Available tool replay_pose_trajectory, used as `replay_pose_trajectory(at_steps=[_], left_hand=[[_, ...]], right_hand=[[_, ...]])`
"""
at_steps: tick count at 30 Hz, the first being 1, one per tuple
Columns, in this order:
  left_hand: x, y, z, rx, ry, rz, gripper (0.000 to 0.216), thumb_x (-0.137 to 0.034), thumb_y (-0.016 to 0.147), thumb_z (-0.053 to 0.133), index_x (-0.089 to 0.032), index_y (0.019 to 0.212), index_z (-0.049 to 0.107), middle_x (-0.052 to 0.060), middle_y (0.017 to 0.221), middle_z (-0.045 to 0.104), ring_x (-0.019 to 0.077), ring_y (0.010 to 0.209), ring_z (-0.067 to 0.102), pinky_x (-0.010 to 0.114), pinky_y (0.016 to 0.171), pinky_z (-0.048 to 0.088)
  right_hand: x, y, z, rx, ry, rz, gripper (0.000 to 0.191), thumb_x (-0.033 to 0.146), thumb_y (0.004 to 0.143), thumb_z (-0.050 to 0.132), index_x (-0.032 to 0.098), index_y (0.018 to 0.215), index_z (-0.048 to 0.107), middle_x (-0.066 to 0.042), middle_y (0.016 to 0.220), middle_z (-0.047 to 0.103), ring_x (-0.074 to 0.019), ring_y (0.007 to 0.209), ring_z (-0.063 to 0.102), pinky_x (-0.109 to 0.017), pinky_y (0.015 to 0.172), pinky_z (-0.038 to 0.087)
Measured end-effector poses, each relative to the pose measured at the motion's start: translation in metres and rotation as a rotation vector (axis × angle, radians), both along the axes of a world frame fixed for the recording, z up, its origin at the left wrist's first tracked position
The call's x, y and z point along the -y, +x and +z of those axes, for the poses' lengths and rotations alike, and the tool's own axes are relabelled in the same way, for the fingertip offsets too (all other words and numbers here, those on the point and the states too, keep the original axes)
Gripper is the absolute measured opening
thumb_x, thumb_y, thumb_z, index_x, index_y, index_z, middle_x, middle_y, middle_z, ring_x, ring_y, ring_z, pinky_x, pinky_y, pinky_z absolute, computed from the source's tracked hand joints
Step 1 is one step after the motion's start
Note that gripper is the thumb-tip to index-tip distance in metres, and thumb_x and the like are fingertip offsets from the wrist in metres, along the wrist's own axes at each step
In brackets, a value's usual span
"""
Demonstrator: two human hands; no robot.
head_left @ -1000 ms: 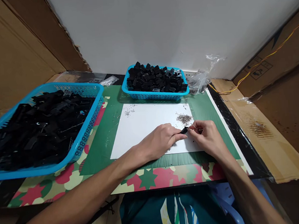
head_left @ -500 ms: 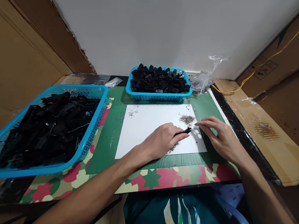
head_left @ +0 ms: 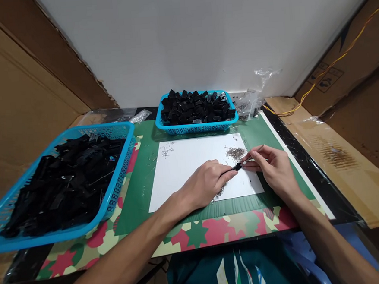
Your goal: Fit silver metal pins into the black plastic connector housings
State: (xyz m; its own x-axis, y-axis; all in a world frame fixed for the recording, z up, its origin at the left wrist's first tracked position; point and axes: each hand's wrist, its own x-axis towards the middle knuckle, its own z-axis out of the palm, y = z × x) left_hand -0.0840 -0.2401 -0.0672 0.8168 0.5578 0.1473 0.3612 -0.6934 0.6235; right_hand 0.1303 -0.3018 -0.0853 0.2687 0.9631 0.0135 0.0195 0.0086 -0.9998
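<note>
My left hand (head_left: 207, 182) rests on a white sheet of paper (head_left: 190, 159) and pinches a small black plastic part (head_left: 236, 167) at its fingertips. My right hand (head_left: 271, 166) is closed in a pinch on a thin metal pin (head_left: 253, 155), whose tip meets the black part. A small heap of tiny metal pins (head_left: 235, 152) lies on the paper just behind the two hands. More loose pins lie under my left hand.
A blue basket (head_left: 175, 125) of small black parts stands behind the paper. A larger blue basket (head_left: 121, 181) of black parts sits at the left. A crumpled clear bag (head_left: 251, 101) lies at the back right. Cardboard walls stand on both sides.
My right hand had opened and reached over toward the pin heap; now it is back at the black part, pinching a pin. My left hand has stayed in place.
</note>
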Motion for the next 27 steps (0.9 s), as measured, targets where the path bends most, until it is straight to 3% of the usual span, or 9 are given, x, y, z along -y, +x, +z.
replay_pose_trajectory(at_steps=[6,14,22,27], left_hand=[[0.0,0.0,0.002,-0.019,0.009,-0.002,0.039,-0.035,0.111,0.044,-0.016,0.091,0.071,0.006,0.087,0.073,0.0215,0.082,0.06,0.032,0.077,0.042],[0.0,0.002,0.003,-0.035,-0.033,-0.03,0.04,-0.035,0.112,0.042,-0.016,0.091,0.071,0.005,0.09,0.075,0.0213,0.085,0.062,0.033,0.082,0.042],[-0.003,0.001,0.003,0.009,-0.091,-0.036,0.037,-0.036,0.111,0.044,-0.019,0.093,0.071,0.004,0.093,0.076,0.0204,0.086,0.062,0.032,0.082,0.041],[-0.002,0.001,0.006,0.023,-0.131,0.0,0.04,-0.038,0.11,0.044,-0.019,0.085,0.069,0.002,0.084,0.073,0.0182,0.078,0.059,0.031,0.076,0.039]], right_hand=[[0.002,-0.004,-0.003,0.082,0.034,-0.025,0.03,0.048,0.091,0.076,0.018,0.089,0.073,-0.01,0.091,0.079,-0.0223,0.08,0.078,-0.039,0.083,0.069],[0.004,-0.011,0.004,0.541,0.127,-0.106,0.021,0.035,0.098,0.063,0.019,0.088,0.072,-0.007,0.081,0.08,-0.0207,0.07,0.078,-0.032,0.068,0.063],[-0.002,-0.009,0.001,0.483,0.111,-0.081,0.02,0.033,0.097,0.062,0.019,0.084,0.069,-0.006,0.077,0.079,-0.0198,0.066,0.076,-0.031,0.065,0.06],[-0.001,-0.014,-0.001,0.503,0.142,-0.077,0.02,0.033,0.098,0.062,0.02,0.085,0.07,-0.005,0.078,0.078,-0.0196,0.066,0.074,-0.031,0.066,0.058]])
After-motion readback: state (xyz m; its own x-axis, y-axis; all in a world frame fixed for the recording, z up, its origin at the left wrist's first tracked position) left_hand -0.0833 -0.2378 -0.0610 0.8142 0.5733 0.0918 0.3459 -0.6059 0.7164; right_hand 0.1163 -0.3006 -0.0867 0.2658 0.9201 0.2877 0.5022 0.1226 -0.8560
